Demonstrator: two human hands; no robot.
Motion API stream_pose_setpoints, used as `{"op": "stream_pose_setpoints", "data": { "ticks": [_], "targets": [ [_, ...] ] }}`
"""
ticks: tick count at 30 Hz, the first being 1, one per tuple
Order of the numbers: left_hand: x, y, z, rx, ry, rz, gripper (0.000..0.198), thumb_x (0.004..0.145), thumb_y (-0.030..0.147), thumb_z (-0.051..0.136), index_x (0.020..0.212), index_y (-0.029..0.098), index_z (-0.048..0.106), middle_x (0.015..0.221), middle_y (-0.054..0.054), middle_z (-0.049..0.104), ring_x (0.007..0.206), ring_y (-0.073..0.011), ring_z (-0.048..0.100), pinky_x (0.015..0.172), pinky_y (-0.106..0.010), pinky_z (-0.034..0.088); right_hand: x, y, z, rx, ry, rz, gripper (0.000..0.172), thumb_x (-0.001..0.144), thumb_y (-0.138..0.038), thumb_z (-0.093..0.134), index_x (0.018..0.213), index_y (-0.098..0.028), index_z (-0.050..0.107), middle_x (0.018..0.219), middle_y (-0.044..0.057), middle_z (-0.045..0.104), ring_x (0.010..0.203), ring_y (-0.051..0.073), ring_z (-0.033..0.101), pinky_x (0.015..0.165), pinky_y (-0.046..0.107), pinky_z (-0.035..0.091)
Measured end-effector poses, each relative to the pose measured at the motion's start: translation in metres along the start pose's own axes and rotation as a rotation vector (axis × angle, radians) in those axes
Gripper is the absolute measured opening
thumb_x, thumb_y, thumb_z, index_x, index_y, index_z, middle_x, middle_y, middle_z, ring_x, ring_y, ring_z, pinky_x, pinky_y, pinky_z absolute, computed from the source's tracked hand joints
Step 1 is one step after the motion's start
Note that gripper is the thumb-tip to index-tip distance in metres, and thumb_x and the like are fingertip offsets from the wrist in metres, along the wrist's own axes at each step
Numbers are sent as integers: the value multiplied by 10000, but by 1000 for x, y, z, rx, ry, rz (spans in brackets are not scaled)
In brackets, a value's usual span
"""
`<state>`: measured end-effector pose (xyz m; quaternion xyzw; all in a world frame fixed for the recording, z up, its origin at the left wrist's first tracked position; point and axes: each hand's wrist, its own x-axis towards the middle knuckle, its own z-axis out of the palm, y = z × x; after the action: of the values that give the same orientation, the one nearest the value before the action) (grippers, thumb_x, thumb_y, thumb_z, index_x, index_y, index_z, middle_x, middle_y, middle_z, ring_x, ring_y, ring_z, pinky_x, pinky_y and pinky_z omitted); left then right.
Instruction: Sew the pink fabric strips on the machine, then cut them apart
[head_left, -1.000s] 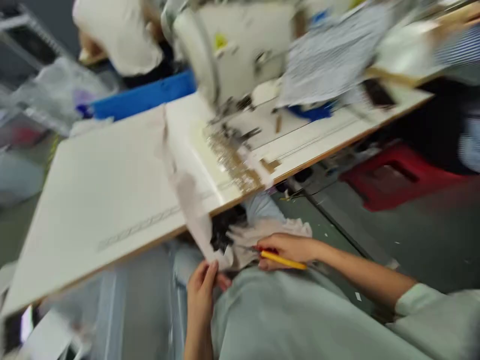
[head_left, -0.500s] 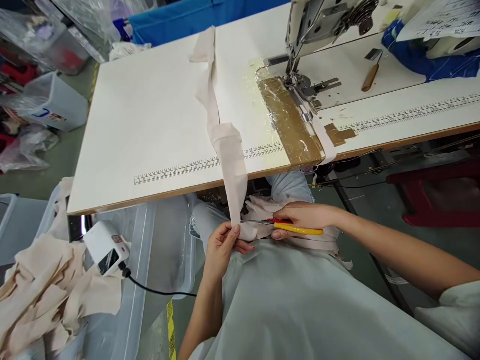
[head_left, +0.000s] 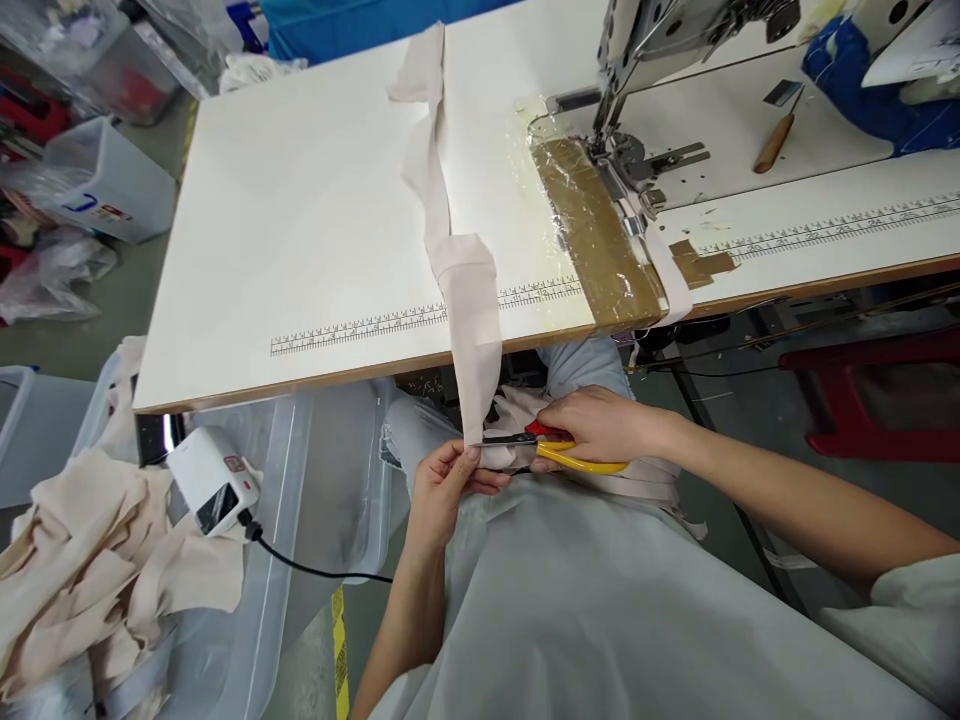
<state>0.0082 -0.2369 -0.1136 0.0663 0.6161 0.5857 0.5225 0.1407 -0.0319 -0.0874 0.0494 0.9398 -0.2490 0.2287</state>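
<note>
A long beige fabric strip runs across the white sewing table and hangs over its front edge into my lap. My left hand pinches the strip's lower end. My right hand grips yellow and red thread snips, whose blades lie against the strip just beside my left fingers. More beige fabric is bunched in my lap under the right hand.
A sewing machine stands at the table's back right, with a taped brown patch before it and a wooden-handled tool. A clear bin with beige fabric pieces and a white device sits at my left.
The view has steadied after a blurred swing. My right hand brought the snips left to the strip's end, and my left hand has risen slightly while still pinching it.
</note>
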Motion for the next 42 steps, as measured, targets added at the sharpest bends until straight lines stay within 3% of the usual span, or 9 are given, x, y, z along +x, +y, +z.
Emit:
{"op": "stream_pose_setpoints", "data": {
  "ticks": [7, 14, 21, 23, 26, 29, 33, 36, 42],
  "targets": [
    [0, -2, -4, -6, -12, 12, 403, 736, 508, 805, 831, 138, 679, 690, -42, 752, 602, -188, 738, 552, -234, 579, -1, -7, -5, -30, -47, 60, 305, 922, -430, 565, 792, -170, 658, 751, 86, 694, 669, 219, 625, 537, 282, 231],
    [-3, -1, -2, 19, -19, 2, 434, 702, 532, 816, 823, 142, 669, 660, -48, 747, 571, -203, 729, 552, -265, 585, 2, -9, -2, -51, 15, 28, 321, 923, -467, 576, 851, -170, 671, 816, 94, 719, 710, 230, 653, 542, 294, 222],
    [-1, -3, -6, 113, -29, 8, 449, 762, 584, 734, 833, 150, 642, 611, -43, 706, 566, -196, 701, 562, -278, 558, 6, -9, 6, 15, 76, 23, 293, 905, -413, 593, 738, -178, 649, 688, 61, 669, 610, 186, 593, 531, 291, 224],
    [2, -5, -10, 241, 55, 146, 447, 830, 558, 674, 1014, 151, 649, 791, -75, 742, 595, -164, 669, 548, -265, 527, 0, -5, 15, 84, 131, 13, 349, 898, -465, 597, 684, -189, 594, 657, 40, 635, 581, 166, 550, 533, 280, 227],
    [8, -5, -10, 572, 372, 539, 446, 885, 441, 643, 1244, 186, 580, 1117, -126, 680, 739, -153, 620, 573, -261, 491, -12, 0, 33, 240, 249, -10, 453, 886, -556, 568, 618, -207, 458, 593, -1, 537, 533, 136, 447, 533, 266, 243],
    [18, 5, 2, 919, 550, 988, 414, 883, 296, 654, 1277, 197, 572, 1144, -139, 623, 966, -221, 599, 717, -321, 502, -24, 0, 52, 431, 376, 11, 489, 891, -584, 523, 611, -226, 343, 560, -33, 425, 522, 120, 367, 521, 259, 258],
    [39, 32, 23, 1290, 527, 1362, 341, 881, 158, 631, 1218, 207, 621, 1218, -159, 615, 1145, -283, 554, 947, -423, 425, -36, -6, 63, 622, 444, 40, 472, 893, -576, 529, 637, -229, 338, 592, -44, 389, 556, 118, 353, 523, 250, 283],
    [56, 53, 25, 1314, 484, 1527, 188, 893, 105, 600, 1039, 213, 647, 1118, -120, 671, 985, -236, 615, 847, -370, 439, -42, -9, 62, 675, 471, 65, 483, 883, -587, 550, 637, -226, 343, 605, -47, 369, 568, 116, 332, 524, 247, 286],
    [60, 69, 15, 1244, 442, 1600, 172, 920, 133, 576, 1082, 187, 603, 992, -104, 695, 891, -209, 655, 754, -321, 468, -46, -4, 63, 730, 470, 133, 481, 853, -615, 588, 650, -213, 417, 626, -37, 415, 596, 127, 370, 544, 248, 315]
  ]
}}
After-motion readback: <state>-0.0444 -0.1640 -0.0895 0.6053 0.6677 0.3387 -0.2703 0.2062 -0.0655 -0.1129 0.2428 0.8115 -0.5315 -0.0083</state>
